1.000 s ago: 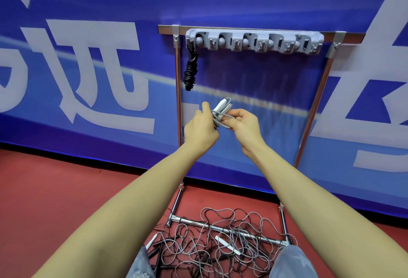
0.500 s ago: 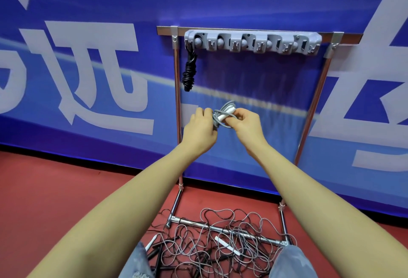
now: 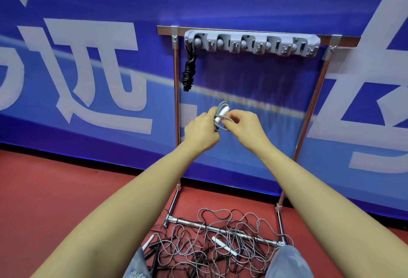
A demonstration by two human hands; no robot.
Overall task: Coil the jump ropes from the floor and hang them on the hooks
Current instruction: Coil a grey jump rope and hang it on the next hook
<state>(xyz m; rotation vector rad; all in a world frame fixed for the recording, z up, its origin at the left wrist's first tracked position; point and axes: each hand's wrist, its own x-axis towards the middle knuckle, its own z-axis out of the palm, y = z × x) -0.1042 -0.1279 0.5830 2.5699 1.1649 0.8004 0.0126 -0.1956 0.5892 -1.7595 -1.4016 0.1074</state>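
Several loose ropes (image 3: 212, 240) lie tangled on the floor by the rack's base bar. Higher up, the left hand (image 3: 202, 130) and right hand (image 3: 241, 124) both pinch a grey coiled rope (image 3: 221, 115), fingers curled round it (light, limp, likely to spring apart unless gripped across the bundle). Beyond, a black coil (image 3: 188, 72) hangs from the hook rail (image 3: 251, 44).

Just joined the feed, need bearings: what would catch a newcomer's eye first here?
Centre frame, the left hand and right hand hold a coiled grey jump rope in front of the rack. A black coiled rope hangs from the leftmost hook of the grey hook rail. Below, tangled ropes litter the red floor.
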